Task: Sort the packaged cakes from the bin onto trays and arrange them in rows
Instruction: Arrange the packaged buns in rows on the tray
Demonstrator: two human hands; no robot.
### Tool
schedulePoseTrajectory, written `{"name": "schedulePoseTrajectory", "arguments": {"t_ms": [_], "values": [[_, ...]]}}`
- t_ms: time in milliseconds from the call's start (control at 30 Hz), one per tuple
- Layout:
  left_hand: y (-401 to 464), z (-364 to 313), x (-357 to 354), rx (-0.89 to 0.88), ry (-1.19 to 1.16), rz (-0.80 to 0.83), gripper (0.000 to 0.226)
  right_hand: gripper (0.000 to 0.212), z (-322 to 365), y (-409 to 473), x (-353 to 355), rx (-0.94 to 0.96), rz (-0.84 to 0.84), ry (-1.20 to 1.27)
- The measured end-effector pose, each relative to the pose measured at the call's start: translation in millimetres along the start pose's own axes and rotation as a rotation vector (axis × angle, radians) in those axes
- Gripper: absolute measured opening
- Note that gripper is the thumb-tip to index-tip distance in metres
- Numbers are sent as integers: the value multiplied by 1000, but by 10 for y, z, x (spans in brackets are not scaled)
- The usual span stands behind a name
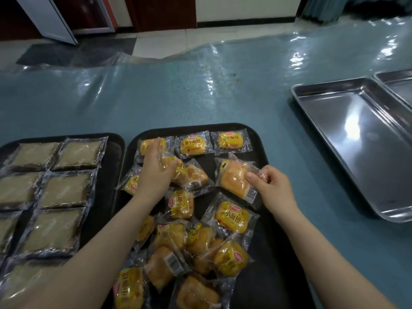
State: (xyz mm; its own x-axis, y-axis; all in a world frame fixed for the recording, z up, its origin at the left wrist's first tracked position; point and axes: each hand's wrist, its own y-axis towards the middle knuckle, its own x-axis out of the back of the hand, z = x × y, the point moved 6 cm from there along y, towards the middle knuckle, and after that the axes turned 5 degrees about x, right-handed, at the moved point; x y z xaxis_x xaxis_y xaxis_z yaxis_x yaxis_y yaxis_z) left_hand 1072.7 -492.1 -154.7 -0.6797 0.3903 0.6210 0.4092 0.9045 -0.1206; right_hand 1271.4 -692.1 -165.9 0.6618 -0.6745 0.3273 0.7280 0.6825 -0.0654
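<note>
Pinching one bun packet [236, 181] each, both hands (left [156, 172], right [270, 186]), two black trays [263, 152].

the left hand [156, 172] covers most of one yellow bun pack [153, 144] in the far row. the tray of brown cakes [116, 152] runs off the left edge. a second steel tray [396, 79] is cut by the right edge. small print on the wrappers is too blurred to read.

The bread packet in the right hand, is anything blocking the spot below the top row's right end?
Nothing visible: the right hand pinches the bread packet just below the top-row packet, over bare black tray.
</note>
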Motion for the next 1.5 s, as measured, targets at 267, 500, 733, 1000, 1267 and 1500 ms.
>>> {"name": "schedulePoseTrajectory", "arguments": {"t_ms": [267,500,733,1000,1267,1500], "values": [[-696,-569,-250,-347,69,200,40,19,154,-190,-16,85,67,162],[-967,-565,-142,-238,-187,233,27,35,286,-414,-64,129,160,426],[-1092,-502,-54,-195,-322,182,39,40,326,-584,42,115,93,323],[-1170,-275,-334,384,-824,300,16,38,125,-726,94,40,8,239],[-1140,-83,-418,325,-639,298,12,9,-61,-845,-51,-11,158,432],[-1117,-153,-513,211,-439,320,7,28,-290,-731,45,-128,-58,270]]}}
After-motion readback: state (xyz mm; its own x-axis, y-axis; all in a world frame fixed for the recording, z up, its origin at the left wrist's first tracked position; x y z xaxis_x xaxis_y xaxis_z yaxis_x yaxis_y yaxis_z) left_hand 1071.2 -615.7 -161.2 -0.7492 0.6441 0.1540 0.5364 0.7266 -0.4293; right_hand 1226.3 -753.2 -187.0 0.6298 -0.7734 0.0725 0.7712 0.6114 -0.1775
